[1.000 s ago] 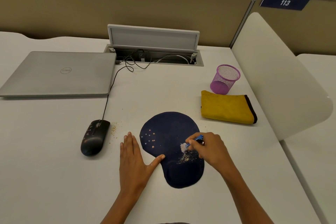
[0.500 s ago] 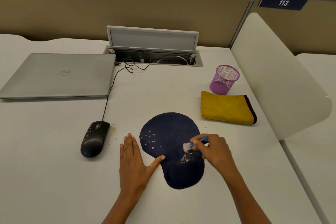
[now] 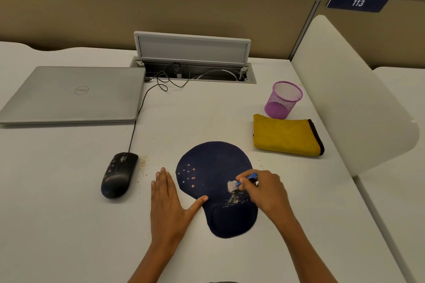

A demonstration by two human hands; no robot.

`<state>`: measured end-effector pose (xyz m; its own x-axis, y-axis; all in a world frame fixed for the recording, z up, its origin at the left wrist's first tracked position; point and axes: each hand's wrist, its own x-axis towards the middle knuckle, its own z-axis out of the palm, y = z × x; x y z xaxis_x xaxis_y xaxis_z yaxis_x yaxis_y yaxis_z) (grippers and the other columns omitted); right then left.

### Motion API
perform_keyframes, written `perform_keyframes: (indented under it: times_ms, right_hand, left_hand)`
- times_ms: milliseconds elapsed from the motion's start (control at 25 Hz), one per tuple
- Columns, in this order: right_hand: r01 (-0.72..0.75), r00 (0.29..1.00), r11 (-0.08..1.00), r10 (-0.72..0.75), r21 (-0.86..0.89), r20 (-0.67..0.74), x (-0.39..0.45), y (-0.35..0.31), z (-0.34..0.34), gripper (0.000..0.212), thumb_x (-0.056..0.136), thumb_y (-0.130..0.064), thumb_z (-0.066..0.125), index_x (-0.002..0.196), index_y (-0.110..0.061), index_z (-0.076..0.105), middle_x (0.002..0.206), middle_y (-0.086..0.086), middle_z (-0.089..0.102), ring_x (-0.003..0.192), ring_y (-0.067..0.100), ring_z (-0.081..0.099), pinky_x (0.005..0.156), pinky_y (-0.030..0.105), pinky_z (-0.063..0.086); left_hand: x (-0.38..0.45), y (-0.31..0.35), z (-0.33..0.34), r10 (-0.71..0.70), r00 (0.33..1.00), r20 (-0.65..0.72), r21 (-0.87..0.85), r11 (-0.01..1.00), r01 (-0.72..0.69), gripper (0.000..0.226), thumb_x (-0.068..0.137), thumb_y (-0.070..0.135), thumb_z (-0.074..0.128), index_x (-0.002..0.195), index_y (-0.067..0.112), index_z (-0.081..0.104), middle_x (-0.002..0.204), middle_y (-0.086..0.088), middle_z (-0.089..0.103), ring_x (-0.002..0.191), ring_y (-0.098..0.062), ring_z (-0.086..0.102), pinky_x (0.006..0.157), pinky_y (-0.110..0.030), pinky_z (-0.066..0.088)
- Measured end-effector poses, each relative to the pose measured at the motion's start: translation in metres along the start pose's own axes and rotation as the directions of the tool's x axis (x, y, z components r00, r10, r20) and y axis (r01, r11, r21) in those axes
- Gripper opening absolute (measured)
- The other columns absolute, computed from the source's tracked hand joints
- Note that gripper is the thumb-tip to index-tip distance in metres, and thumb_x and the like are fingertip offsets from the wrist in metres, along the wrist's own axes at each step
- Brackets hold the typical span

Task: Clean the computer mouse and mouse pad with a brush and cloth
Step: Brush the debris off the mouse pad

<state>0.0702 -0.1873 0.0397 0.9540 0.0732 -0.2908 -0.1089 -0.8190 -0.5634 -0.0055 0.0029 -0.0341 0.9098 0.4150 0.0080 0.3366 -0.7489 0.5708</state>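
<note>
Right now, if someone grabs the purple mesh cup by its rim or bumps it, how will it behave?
The purple mesh cup looks empty and see-through, so it is probably light and would slide or tip at a bump. It is taller than its base, and round, so once tipped it may roll toward the yellow cloth just in front of it. The thin mesh might flex if squeezed.

White desk [image 3: 69, 190] w/ tan partition [image 3: 161, 7] behind, white divider [image 3: 345, 87] at right.
</note>
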Motion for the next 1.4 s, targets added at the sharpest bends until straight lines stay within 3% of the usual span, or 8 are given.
perform_keyframes:
  times_ms: [160, 280, 400, 600, 880, 1040, 1160, 1400]
  right_hand:
    - [-0.030, 0.984, 0.999, 0.024, -0.030, -0.175, 0.004, 0.004, -0.018, 0.021, 0.091, -0.034, 0.054, 0.103, -0.023, 0.068, 0.094, 0.004, 0.071, 0.076, 0.017, 0.065, 0.068, 0.026, 0.050]
    - [0.045, 0.998, 0.965, -0.053, 0.257, 0.025, 0.000, -0.006, -0.011, 0.017, 0.089, -0.027, 0.059, 0.097, -0.019, 0.071, 0.083, 0.000, 0.072, 0.052, 0.005, 0.057, 0.056, 0.014, 0.048]
    - [0.058, 0.982, 0.985, -0.085, 0.161, 0.167, 0.000, -0.005, 0.003, 0.016, 0.091, -0.027, 0.055, 0.100, -0.025, 0.069, 0.094, 0.001, 0.071, 0.059, 0.007, 0.057, 0.064, 0.019, 0.052]
    - [-0.054, 0.989, 0.982, 0.028, -0.180, -0.142, 0.007, 0.003, -0.013, 0.025, 0.093, -0.037, 0.050, 0.109, -0.026, 0.066, 0.105, 0.003, 0.069, 0.091, 0.021, 0.064, 0.076, 0.027, 0.046]
    - [0.114, 0.992, 0.981, -0.121, 0.154, 0.040, -0.001, -0.010, 0.008, 0.020, 0.087, -0.039, 0.059, 0.086, -0.024, 0.072, 0.084, 0.002, 0.074, 0.074, 0.013, 0.065, 0.079, 0.033, 0.054]
    - [0.107, 0.981, 0.988, -0.123, -0.111, -0.147, 0.004, -0.005, 0.001, 0.029, 0.090, -0.042, 0.053, 0.089, -0.019, 0.071, 0.083, 0.001, 0.071, 0.072, 0.012, 0.061, 0.065, 0.021, 0.044]
    - [0.160, 0.957, 0.980, -0.125, 0.115, -0.263, 0.007, -0.002, -0.001, 0.023, 0.091, -0.031, 0.055, 0.094, -0.015, 0.070, 0.081, -0.001, 0.070, 0.077, 0.014, 0.066, 0.073, 0.024, 0.052]
    - [0.175, 0.984, 0.962, -0.173, 0.207, -0.030, 0.005, -0.005, 0.018, 0.021, 0.089, -0.033, 0.057, 0.094, -0.019, 0.071, 0.078, -0.003, 0.068, 0.076, 0.010, 0.065, 0.076, 0.022, 0.052]
  left_hand:
    - [0.000, 0.000, 0.000, 0.005, 1.000, 0.006, 0.004, 1.000, -0.005, 0.120, 0.059, 0.089, 0.027, 0.146, 0.012, -0.003, 0.149, 0.006, -0.010, 0.137, -0.007, -0.014, 0.113, -0.027, -0.005]
    - [0.001, -0.002, 0.000, 0.000, 1.000, 0.015, 0.013, 1.000, 0.000, 0.120, 0.059, 0.089, 0.027, 0.146, 0.012, -0.002, 0.151, 0.005, -0.008, 0.138, -0.007, -0.013, 0.113, -0.028, -0.005]
    - [0.000, 0.001, -0.001, -0.006, 1.000, 0.008, -0.003, 1.000, 0.006, 0.120, 0.057, 0.089, 0.026, 0.145, 0.013, -0.004, 0.147, 0.007, -0.011, 0.135, -0.006, -0.015, 0.112, -0.029, -0.003]
    - [0.000, 0.000, 0.000, 0.003, 1.000, 0.006, -0.008, 1.000, -0.003, 0.119, 0.058, 0.089, 0.027, 0.145, 0.014, -0.006, 0.147, 0.008, -0.011, 0.136, -0.006, -0.015, 0.112, -0.027, -0.004]
    - [0.000, 0.001, 0.000, 0.003, 1.000, -0.006, -0.019, 1.000, -0.003, 0.117, 0.059, 0.088, 0.029, 0.144, 0.014, -0.005, 0.147, 0.007, -0.009, 0.134, -0.005, -0.014, 0.112, -0.029, -0.002]
    - [0.000, 0.000, 0.000, 0.001, 1.000, -0.003, -0.022, 1.000, -0.001, 0.118, 0.059, 0.088, 0.030, 0.144, 0.014, -0.006, 0.147, 0.007, -0.009, 0.136, -0.006, -0.013, 0.112, -0.029, -0.002]
    - [0.001, -0.002, 0.002, 0.007, 1.000, 0.000, -0.003, 1.000, -0.007, 0.119, 0.060, 0.089, 0.030, 0.145, 0.012, -0.003, 0.149, 0.006, -0.007, 0.138, -0.009, -0.010, 0.113, -0.030, -0.001]
    - [-0.001, 0.002, -0.002, -0.008, 1.000, -0.006, -0.025, 1.000, 0.008, 0.118, 0.057, 0.089, 0.028, 0.143, 0.016, -0.008, 0.146, 0.009, -0.012, 0.134, -0.004, -0.016, 0.112, -0.028, -0.003]
